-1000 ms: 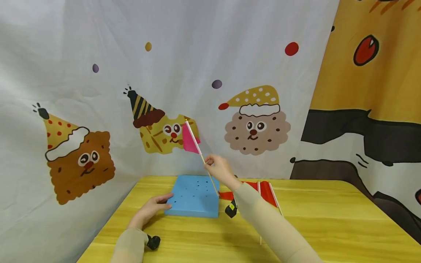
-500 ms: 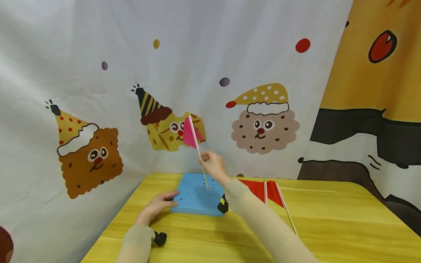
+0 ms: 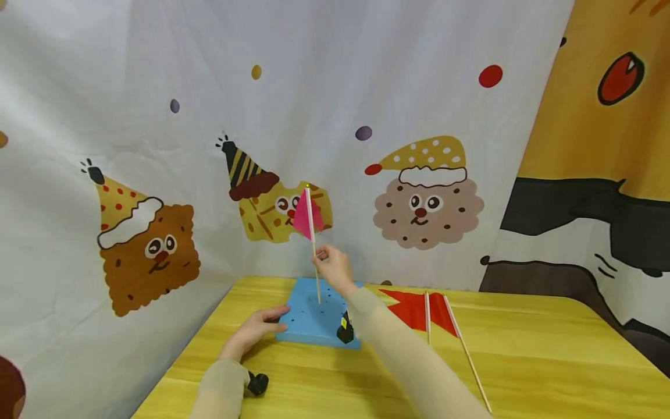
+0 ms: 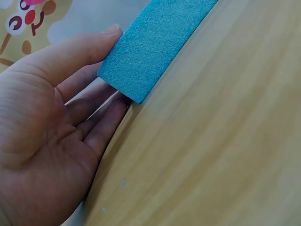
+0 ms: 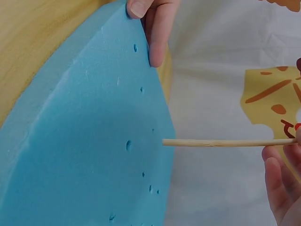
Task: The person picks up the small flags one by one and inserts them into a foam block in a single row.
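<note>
At the left, the left hand (image 3: 255,330) grips the left side of a blue foam block (image 3: 319,327), thumb on the upper edge and fingers against the side, close to the near corner. The block lies flat on the wood-patterned desk (image 3: 544,349), its top face dotted with small holes, some of them round and some slit-like.

Above the block hangs a pink flag (image 3: 302,218) — cloth at the top, bare stick below — with its long axis close to upright, the top leaning a little to the left. The right hand (image 3: 336,270) pinches the stick just below the white sleeve, coming in from the right. The stick's lower end points down at the holed face; in the right wrist view it looks short of the surface, and which hole it lines up with I cannot tell. The right hand is plainly the nearer to the flag, the left hand low beside the block.

Farther right, two red flags (image 3: 413,311) lie side by side on the desk, cloth at the far end, sticks running toward the person — one partly hidden by the right sleeve (image 3: 408,361).
</note>
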The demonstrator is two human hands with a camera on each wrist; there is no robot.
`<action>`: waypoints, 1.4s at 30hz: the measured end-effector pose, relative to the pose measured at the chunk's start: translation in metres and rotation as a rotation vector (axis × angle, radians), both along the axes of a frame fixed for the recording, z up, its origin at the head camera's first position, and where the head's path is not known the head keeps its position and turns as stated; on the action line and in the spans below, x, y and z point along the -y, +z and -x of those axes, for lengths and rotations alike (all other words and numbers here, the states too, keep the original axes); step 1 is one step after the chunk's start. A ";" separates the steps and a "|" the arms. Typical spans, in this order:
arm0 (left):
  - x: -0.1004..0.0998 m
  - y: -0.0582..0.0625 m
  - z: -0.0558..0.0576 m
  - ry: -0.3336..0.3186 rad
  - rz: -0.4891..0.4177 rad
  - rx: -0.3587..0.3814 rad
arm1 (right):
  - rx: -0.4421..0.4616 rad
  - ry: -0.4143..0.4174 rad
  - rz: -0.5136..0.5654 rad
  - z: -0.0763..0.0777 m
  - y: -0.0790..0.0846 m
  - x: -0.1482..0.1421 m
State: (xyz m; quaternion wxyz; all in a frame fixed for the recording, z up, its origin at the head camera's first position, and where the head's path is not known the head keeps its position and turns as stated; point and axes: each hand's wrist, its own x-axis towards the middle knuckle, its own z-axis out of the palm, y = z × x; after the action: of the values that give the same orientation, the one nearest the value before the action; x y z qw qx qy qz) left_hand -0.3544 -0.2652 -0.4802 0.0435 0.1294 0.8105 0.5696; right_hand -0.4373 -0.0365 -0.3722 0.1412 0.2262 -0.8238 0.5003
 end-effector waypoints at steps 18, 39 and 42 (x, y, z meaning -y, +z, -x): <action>-0.006 -0.006 -0.002 0.017 -0.006 0.005 | -0.008 0.009 0.045 0.013 -0.019 0.009; -0.002 -0.001 0.001 0.013 -0.018 0.014 | 0.002 -0.009 -0.012 0.015 -0.019 0.019; 0.000 -0.002 0.001 0.016 -0.015 0.015 | -0.003 -0.015 -0.021 0.015 -0.020 0.022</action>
State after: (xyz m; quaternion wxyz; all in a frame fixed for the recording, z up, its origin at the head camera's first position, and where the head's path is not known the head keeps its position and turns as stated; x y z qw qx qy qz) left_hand -0.3555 -0.2652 -0.4819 0.0440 0.1189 0.8068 0.5771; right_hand -0.4524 -0.0580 -0.3927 0.1439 0.2224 -0.8305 0.4899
